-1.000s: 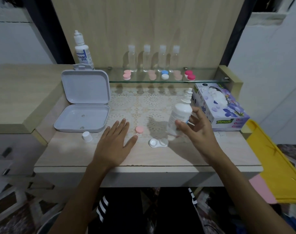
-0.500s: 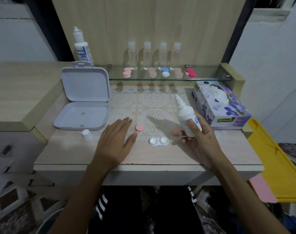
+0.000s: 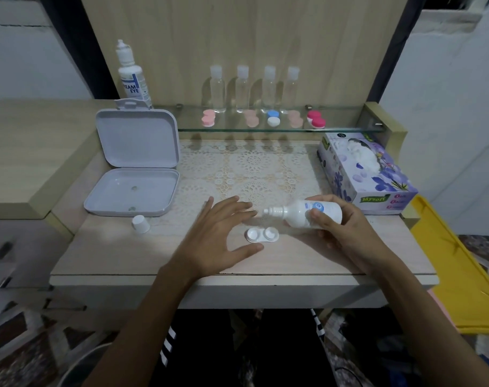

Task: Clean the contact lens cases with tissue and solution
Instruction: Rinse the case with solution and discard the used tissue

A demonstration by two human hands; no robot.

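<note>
Near the front edge of the desk (image 3: 126, 255), centre, sits the open lens case (image 3: 262, 234), white, both wells uncapped and facing up. Right hand (image 3: 346, 233) clamped round the solution bottle (image 3: 307, 213), thumb on top, bottle tipped almost flat with nozzle pointing left, nozzle tip just above and slightly far of the case's right well. Left hand (image 3: 215, 236) fingers spread and straight, holding nothing, palm hovering just left of the case, thumb near its front-left side.

Step in hand, by my read: dose solution into the wells. To do it well, bring the nozzle directly over one well, tilt tip down, squeeze gently so drops land inside and don't flood. Left fingers should pin the case rim, it looks light and would likely skid.

White bottle cap (image 3: 140, 223) lies well left, near the open grey box (image 3: 131, 191). Tissue box (image 3: 363, 174) far right, just behind the right hand; easy reach for the wiping part. Lace mat (image 3: 251, 169) far of the case gives free room. Case is near the desk's front lip, so push nothing toward the body. Glass shelf (image 3: 265, 130) with small bottles and spare cases is well apart, far side.
</note>
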